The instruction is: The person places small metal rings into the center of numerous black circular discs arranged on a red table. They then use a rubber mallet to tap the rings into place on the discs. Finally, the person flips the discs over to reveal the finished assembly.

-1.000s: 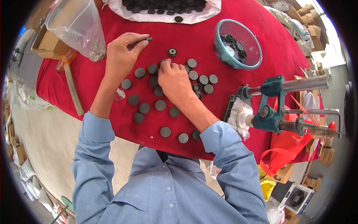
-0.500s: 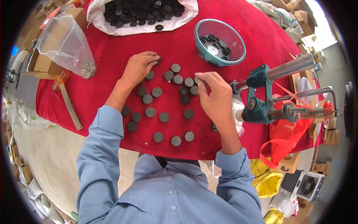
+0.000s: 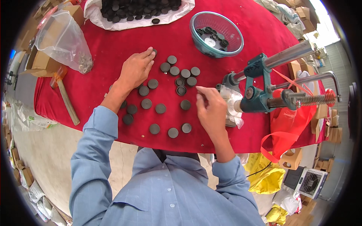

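Observation:
Several round black caps [image 3: 160, 108] lie scattered over the red cloth on the table before me. At their far left side, my left hand [image 3: 136, 68] has its fingertips closed around the edge of one black cap [image 3: 155, 51], which rests on the cloth partly covered by the fingers. My right hand [image 3: 212, 110] hovers at the right of the group, fingers bent, thumb and index finger apart, nothing visible between them. Its index fingertip is nearest to a grey-topped cap [image 3: 191, 81]. Two caps [image 3: 181, 90] beside that one show hollow, rimmed faces.
A white sack [image 3: 132, 25] of black caps lies at the back. Behind right is a blue-green basket [image 3: 194, 35] holding several caps. A green lever press [image 3: 259, 84] stands right. At left are a mallet [image 3: 68, 100] and a clear bag [image 3: 62, 41] of small parts.
My right hand has drawn back toward me from a cap, which now shows uncovered. My left fingers have flattened over their cap, which stays in place. The whole view has shifted slightly.

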A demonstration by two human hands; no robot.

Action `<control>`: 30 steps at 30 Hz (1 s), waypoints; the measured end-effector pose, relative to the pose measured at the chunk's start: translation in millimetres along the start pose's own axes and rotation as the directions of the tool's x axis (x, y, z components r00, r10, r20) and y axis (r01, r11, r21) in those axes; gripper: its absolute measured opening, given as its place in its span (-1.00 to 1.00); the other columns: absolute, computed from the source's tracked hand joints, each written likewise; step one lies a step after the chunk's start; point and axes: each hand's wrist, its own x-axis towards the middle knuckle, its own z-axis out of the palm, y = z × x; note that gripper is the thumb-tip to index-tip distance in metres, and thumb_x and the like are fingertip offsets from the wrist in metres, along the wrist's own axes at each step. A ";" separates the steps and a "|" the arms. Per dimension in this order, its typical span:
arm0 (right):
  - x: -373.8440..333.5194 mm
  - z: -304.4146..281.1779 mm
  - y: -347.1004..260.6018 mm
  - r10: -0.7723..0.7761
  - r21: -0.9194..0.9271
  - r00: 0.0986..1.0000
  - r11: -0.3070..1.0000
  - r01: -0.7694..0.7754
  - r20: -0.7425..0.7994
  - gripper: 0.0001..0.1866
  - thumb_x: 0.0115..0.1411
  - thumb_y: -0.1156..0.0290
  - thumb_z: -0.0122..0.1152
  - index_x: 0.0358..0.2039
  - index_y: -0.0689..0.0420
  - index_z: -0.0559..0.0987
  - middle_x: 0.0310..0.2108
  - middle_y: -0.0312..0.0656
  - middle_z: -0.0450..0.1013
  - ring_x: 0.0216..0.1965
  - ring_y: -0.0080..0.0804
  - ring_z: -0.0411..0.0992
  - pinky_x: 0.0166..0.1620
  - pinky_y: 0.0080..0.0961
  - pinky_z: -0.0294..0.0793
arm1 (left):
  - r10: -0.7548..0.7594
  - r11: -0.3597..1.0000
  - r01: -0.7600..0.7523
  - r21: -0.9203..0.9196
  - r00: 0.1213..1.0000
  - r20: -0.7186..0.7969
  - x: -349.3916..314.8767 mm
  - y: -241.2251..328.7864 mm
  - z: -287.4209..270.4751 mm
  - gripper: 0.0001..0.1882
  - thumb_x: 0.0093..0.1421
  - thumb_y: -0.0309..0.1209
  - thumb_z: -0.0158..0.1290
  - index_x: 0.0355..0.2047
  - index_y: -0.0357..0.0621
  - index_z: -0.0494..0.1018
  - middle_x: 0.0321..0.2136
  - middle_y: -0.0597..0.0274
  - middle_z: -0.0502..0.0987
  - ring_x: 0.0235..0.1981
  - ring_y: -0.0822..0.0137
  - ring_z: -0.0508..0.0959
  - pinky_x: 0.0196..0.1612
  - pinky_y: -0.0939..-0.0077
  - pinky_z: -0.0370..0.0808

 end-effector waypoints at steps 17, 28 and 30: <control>30.4 68.1 -28.6 0.005 -0.378 0.980 0.923 0.072 0.200 -0.65 0.22 0.26 0.54 -0.12 0.12 0.58 -0.07 0.01 0.50 -0.22 0.13 0.68 -0.21 -0.03 0.72 | -0.346 0.898 0.208 -0.388 0.879 -0.329 -73.9 -1.5 -94.7 -0.71 0.44 -0.46 0.14 0.11 -0.28 0.63 0.06 -0.03 0.69 0.11 0.09 0.68 0.22 0.27 0.56; 19.3 91.5 -28.2 -0.168 -0.378 0.949 0.887 0.264 0.266 -0.62 0.29 0.28 0.47 -0.03 0.17 0.52 -0.03 0.01 0.38 -0.13 -0.03 0.60 -0.23 -0.09 0.74 | -0.516 0.836 0.380 -0.396 0.790 -0.331 -195.5 14.4 -71.4 -0.77 0.44 -0.52 0.14 0.05 -0.31 0.63 0.00 -0.01 0.68 0.06 0.07 0.68 0.18 0.29 0.58; 16.0 88.1 -35.5 -0.184 -0.365 0.917 0.876 0.316 0.353 -0.63 0.31 0.27 0.44 0.00 0.16 0.54 -0.01 0.01 0.39 -0.07 0.00 0.55 -0.15 -0.11 0.74 | -0.491 0.857 0.383 -0.346 0.811 -0.320 -193.2 19.4 -69.9 -0.73 0.42 -0.54 0.15 0.09 -0.28 0.61 0.10 -0.03 0.64 0.12 0.01 0.64 0.20 0.24 0.57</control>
